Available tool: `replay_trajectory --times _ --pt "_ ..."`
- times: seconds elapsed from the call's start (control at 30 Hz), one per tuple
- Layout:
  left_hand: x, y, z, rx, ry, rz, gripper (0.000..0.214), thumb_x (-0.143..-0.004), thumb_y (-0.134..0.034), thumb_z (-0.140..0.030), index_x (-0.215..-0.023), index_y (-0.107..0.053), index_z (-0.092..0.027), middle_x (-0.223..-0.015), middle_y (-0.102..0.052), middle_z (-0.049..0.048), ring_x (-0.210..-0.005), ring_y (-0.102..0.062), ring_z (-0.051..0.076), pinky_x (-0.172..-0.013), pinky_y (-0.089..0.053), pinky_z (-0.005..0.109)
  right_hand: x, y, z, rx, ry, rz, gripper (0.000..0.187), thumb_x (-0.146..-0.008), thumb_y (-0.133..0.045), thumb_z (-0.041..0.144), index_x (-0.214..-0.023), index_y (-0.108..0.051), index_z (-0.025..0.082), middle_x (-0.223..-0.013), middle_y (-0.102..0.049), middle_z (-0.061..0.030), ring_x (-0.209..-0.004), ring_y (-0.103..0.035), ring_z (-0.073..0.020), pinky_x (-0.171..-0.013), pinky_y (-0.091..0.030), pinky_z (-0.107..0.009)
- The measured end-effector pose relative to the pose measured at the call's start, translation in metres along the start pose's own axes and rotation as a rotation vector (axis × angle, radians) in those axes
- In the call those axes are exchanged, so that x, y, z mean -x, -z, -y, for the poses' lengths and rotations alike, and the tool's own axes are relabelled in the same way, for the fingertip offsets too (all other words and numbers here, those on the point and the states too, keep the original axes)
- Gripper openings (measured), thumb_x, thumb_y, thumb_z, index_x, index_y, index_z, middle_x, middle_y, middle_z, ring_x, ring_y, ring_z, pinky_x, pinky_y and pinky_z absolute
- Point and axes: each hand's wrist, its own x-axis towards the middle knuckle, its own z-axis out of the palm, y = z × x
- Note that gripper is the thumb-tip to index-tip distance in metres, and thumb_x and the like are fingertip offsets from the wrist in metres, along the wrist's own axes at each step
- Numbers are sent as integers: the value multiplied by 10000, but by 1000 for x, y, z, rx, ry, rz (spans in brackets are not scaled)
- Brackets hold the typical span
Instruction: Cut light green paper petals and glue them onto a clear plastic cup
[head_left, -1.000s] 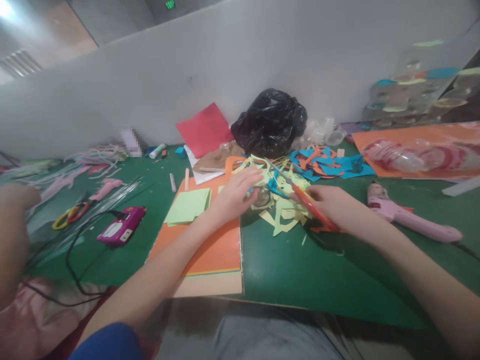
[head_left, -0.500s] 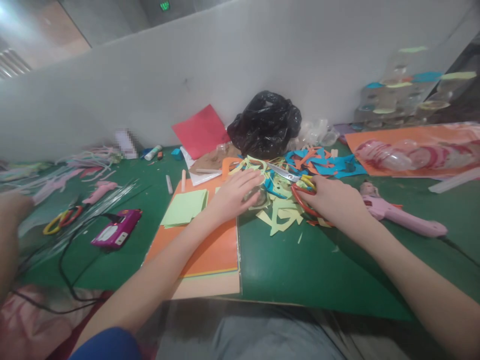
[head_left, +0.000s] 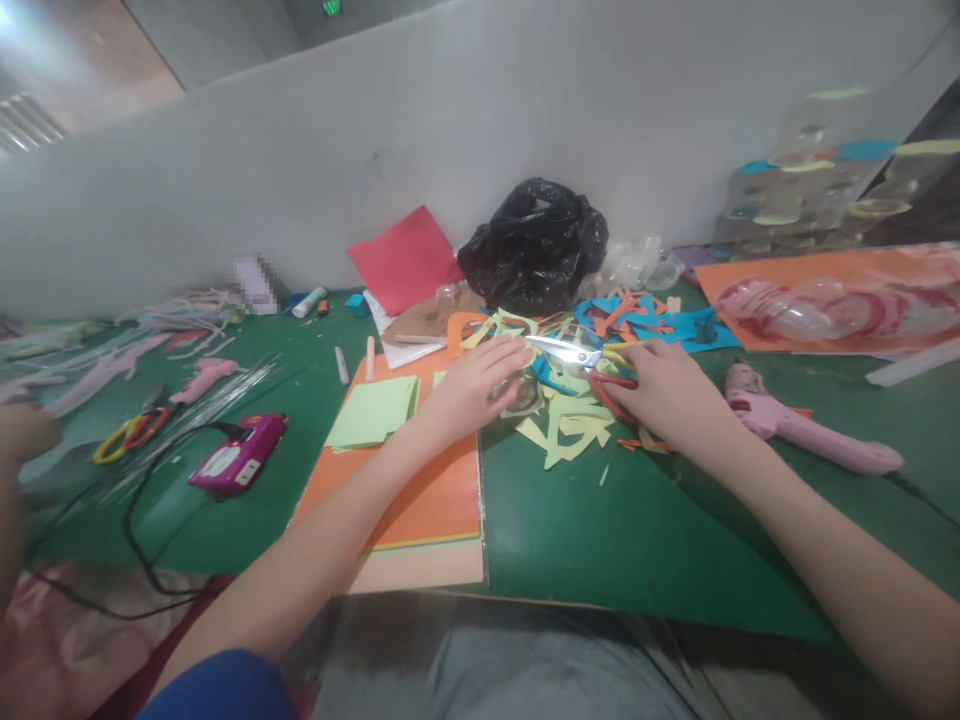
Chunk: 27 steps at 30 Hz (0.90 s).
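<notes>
My left hand (head_left: 469, 388) lies curled over a small clear object (head_left: 517, 392) among pale yellow-green paper scraps (head_left: 566, 428); what that object is I cannot make out. My right hand (head_left: 660, 395) grips the red and yellow handles of a pair of scissors (head_left: 581, 358). The silver blades point left, toward my left fingertips, low over the scraps. Blue and orange cuttings (head_left: 645, 325) lie just behind both hands on the green mat (head_left: 600, 540).
A stack of orange card (head_left: 420, 500) with green notes (head_left: 373, 410) sits under my left wrist. A pink glue gun (head_left: 806, 432) lies right, a magenta one (head_left: 238, 455) left. A black bag (head_left: 536, 243) and red sheet (head_left: 405, 260) stand behind. Another person's hand (head_left: 22, 435) shows at far left.
My right hand has swung the scissors from a raised slant down toward the scraps, blades now pointing left at my left fingertips. My left hand has stayed on the clear object.
</notes>
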Motion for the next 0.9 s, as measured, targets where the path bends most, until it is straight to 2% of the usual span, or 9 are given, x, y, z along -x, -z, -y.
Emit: replay_trajectory --times 0.2,0.37,0.5,0.63,0.8,0.9 --pt "3 -3 1 -11 48 -43 411 -978 -524 -180 -1384 -504 -243 -1472 -534 132 -1456 -431 274 -1164 -440 540 -2 -12 -7 53 47 67 451 -968 -476 468 -1105 -667 84 -1091 -637 -189 -1101 -549 -355 -960 -429 -442" --pt "5 -3 -1 118 317 -12 589 -957 -597 -362 -1487 -364 -254 -1504 -491 166 -1413 -477 303 -1148 -446 533 -1 -1 -7 -39 61 -73 387 -988 -377 375 -1111 -654 135 -1150 -631 -169 -1166 -532 -336 -1028 -398 -469" --pt "7 -5 -2 209 439 -1 610 -933 -623 -445 -1463 -387 -254 -1477 -527 179 -1346 -546 326 -1073 -506 538 2 10 -4 -103 84 -96 339 -990 -383 380 -992 -661 186 -1141 -645 -152 -1164 -537 -331 -1033 -397 -489" --pt "4 -1 -8 320 486 11 511 -938 -613 -449 -1390 -462 -263 -1437 -567 146 -1267 -600 286 -1006 -546 472 4 9 0 -115 144 -34 348 -1003 -387 395 -961 -657 180 -1115 -654 -144 -1171 -532 -327 -1008 -405 -472" --pt "-4 7 -19 442 699 57 490 -908 -634 -466 -1339 -488 -281 -1427 -567 86 -1263 -584 263 -1043 -504 437 5 3 0 -176 171 -72 351 -986 -440 441 -998 -652 162 -1115 -646 -137 -1130 -549 -322 -1005 -414 -473" --pt "-5 8 -21 474 737 20 515 -883 -658 -469 -1337 -483 -299 -1427 -555 65 -1260 -574 257 -1054 -487 431 5 1 0 -193 183 -83 370 -991 -428 440 -997 -659 151 -1115 -642 -151 -1130 -545 -332 -1011 -412 -494"
